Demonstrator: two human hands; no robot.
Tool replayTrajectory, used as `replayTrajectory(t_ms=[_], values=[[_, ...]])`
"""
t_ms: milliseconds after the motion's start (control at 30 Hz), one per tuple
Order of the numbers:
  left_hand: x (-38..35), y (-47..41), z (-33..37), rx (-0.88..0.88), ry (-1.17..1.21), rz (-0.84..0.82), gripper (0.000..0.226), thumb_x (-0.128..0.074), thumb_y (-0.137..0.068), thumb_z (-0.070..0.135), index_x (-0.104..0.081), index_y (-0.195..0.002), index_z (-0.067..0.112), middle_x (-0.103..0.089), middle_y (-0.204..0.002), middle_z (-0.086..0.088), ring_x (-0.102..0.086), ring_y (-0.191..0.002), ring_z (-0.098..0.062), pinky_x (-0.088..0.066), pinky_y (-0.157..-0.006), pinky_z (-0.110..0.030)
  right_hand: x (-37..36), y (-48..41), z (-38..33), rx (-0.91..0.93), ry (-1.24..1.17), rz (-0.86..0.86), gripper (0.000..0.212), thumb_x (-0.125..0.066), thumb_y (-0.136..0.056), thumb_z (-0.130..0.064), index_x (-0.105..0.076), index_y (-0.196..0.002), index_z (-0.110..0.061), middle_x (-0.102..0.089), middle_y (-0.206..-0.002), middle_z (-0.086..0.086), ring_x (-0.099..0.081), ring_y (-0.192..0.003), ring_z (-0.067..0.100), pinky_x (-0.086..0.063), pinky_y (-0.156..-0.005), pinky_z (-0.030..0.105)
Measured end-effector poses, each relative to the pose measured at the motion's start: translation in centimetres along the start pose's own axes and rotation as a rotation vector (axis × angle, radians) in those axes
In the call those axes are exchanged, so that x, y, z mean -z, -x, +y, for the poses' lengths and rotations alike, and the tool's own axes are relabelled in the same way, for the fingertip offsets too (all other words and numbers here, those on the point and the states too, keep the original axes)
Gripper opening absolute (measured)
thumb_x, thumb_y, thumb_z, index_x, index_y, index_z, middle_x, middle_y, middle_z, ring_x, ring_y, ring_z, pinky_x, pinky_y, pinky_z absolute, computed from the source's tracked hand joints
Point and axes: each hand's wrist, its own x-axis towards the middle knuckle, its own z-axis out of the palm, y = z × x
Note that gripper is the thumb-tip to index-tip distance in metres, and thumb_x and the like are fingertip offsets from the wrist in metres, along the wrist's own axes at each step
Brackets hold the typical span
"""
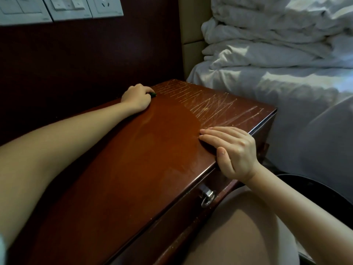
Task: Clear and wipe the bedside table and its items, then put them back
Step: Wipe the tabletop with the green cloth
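The bedside table [137,153] has a glossy reddish-brown top, with pale scratch marks across its far right part. My left hand [136,96] lies at the table's back edge near the wall, fingers curled round a small dark green thing [152,94] that is mostly hidden under them. My right hand [232,150] rests on the front right edge of the top. Its fingers lie straight and flat on the wood and its thumb is on the edge. No other items stand on the top.
A silver drawer knob [208,196] sticks out of the table's front. A bed with rumpled white bedding [277,54] is right of the table. White wall switches and a socket [63,8] sit on the dark panel behind. My knee [238,236] is below the drawer.
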Motion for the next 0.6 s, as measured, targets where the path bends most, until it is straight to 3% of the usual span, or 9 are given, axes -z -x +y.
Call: replayTrajectory(t_ms=[200, 600], values=[[-0.03, -0.8, 0.77, 0.104, -0.022, 0.039, 0.044, -0.037, -0.089, 0.014, -0.061, -0.123, 0.03, -0.057, -0.127, -0.006, -0.05, -0.116, -0.029, -0.047, -0.094, -0.044, -0.06, 0.06, 0.04, -0.007, 0.004, -0.006, 0.062, -0.016, -0.099, -0.027, -0.074, -0.094, -0.004, -0.072, -0.097, 0.009, -0.07, -0.091, 0.024, -0.055, -0.077, 0.034], [-0.47, -0.92, 0.71, 0.074, -0.014, 0.006, 0.053, -0.035, -0.087, 0.01, -0.057, -0.126, 0.037, -0.049, -0.137, -0.003, -0.04, -0.127, -0.026, -0.044, -0.097, -0.044, -0.11, 0.06, 0.01, -0.01, 0.003, 0.004, 0.062, -0.016, -0.099, -0.028, -0.074, -0.093, -0.004, -0.072, -0.097, 0.009, -0.07, -0.09, 0.024, -0.055, -0.076, 0.035]])
